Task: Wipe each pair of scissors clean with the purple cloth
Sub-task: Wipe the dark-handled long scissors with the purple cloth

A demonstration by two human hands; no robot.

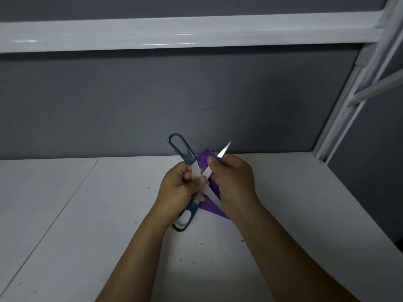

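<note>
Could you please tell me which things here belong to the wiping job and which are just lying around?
In the job: scissors, purple cloth, left hand, right hand.
Just there: white table, shelf rail, grey wall.

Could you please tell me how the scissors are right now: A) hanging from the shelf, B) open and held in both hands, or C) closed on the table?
B: the scissors form an X, left hand at the pivot, right hand holding the cloth on one blade.
</note>
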